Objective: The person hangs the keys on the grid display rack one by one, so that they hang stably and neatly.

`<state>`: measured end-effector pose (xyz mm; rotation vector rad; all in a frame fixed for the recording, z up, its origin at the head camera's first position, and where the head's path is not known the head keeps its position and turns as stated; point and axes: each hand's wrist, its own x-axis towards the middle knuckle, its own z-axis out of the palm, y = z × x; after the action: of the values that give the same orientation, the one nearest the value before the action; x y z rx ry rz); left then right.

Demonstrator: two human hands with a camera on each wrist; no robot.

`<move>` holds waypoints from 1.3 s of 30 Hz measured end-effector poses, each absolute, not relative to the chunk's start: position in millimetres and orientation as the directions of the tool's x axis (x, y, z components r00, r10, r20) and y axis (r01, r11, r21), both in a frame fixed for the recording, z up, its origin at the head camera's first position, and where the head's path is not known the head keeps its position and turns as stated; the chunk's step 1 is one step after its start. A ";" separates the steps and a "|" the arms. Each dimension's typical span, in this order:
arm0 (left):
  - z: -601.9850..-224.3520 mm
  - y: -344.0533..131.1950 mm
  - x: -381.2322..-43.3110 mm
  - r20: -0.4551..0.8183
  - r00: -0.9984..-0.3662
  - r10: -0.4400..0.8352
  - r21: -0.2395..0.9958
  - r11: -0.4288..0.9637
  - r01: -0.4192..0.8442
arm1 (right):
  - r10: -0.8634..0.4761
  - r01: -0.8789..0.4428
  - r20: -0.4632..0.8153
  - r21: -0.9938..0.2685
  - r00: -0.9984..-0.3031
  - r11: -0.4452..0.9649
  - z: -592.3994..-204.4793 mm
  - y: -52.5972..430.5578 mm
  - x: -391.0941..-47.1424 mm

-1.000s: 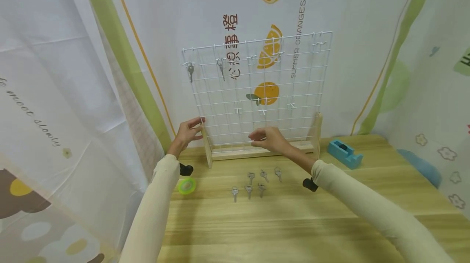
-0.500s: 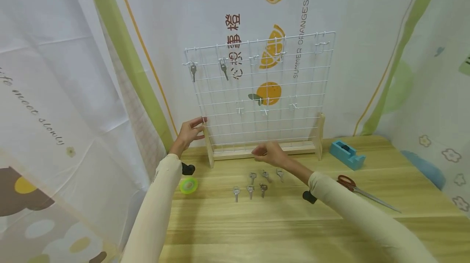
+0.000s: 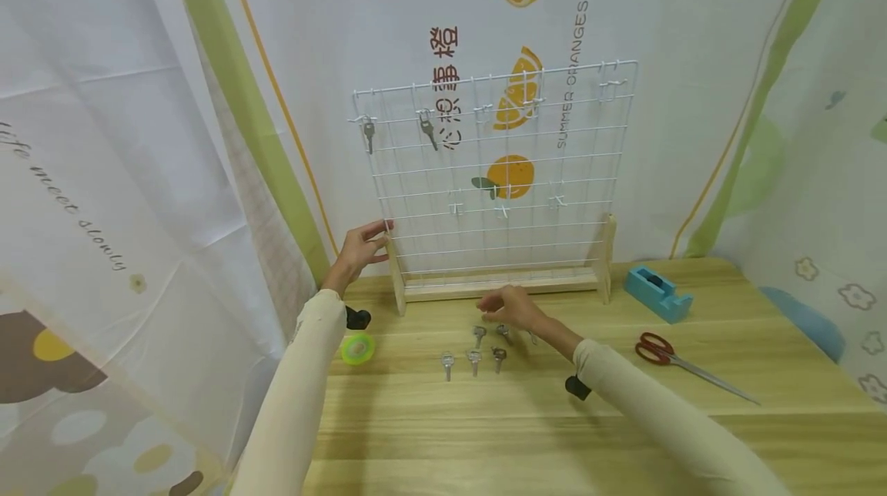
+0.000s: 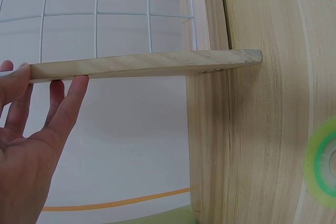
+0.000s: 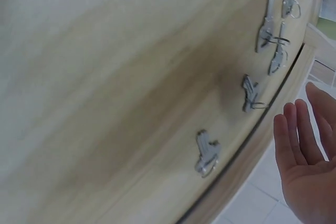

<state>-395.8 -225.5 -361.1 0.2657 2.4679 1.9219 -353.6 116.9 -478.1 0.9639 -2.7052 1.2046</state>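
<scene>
A white wire grid rack (image 3: pixel 499 238) stands upright on the table in a wooden base. My left hand (image 3: pixel 356 251) holds its left wooden upright (image 4: pixel 142 64), thumb on one side and fingers on the other. Two keys hang from hooks at the grid's upper left: one key (image 3: pixel 369 135) near the corner, another key (image 3: pixel 430 131) beside it. Several loose keys, such as this key (image 3: pixel 447 365), lie in two rows before the rack. My right hand (image 3: pixel 513 307) hovers just above the back row with loosely bent fingers, apart from the nearest key (image 5: pixel 251 94) and holding nothing.
More white hooks (image 3: pixel 502 211) are fixed to the grid. A blue tape dispenser (image 3: pixel 658 294) and red-handled scissors (image 3: pixel 665 353) lie at the right. A green tape roll (image 3: pixel 357 349) lies at the left. A printed curtain (image 3: pixel 388 18) hangs behind.
My right hand has come down from in front of the grid toward the back row of keys. The scissors have come into view from behind the right sleeve. My left hand stays on the upright.
</scene>
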 end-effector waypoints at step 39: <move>-359.4 -224.9 -392.9 0.095 -0.985 0.145 0.965 0.230 0.127 | -0.611 -0.627 0.225 -0.502 -0.759 0.595 -496.0 95.3 -347.0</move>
<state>-392.9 -224.9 -359.4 0.2712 2.4519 1.9214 -347.0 95.3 -496.0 1.0786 -2.7800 0.8926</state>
